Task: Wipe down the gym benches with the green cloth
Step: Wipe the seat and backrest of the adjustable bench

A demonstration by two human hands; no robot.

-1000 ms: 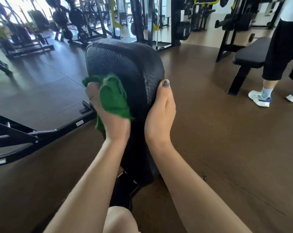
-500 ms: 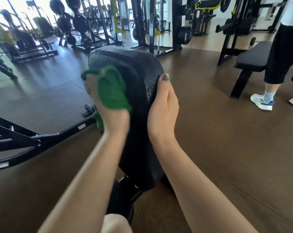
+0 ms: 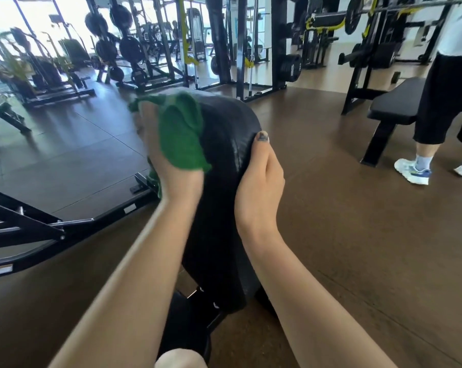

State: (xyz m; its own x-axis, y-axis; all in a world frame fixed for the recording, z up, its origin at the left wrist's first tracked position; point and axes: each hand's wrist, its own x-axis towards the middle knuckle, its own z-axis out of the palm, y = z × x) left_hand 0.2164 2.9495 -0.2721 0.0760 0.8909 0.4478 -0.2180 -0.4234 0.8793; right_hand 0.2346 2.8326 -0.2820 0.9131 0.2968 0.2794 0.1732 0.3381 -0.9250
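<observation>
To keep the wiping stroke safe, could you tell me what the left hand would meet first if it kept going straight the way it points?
The left hand, gripping the green cloth, points up the bench pad. It would likely clear the pad's top edge into open air; depth beyond is unclear.

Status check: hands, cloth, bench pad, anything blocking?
Left hand gripping green cloth, pressed to bench pad near its top. Right hand bracing pad's right edge. Bystander by flat bench, clear of the work.

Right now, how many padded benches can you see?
2 clear ones: the black pad under both hands, being wiped with the green cloth, and a flat bench at right beside another person's legs. Others may sit among the blurred far-left equipment.
</observation>
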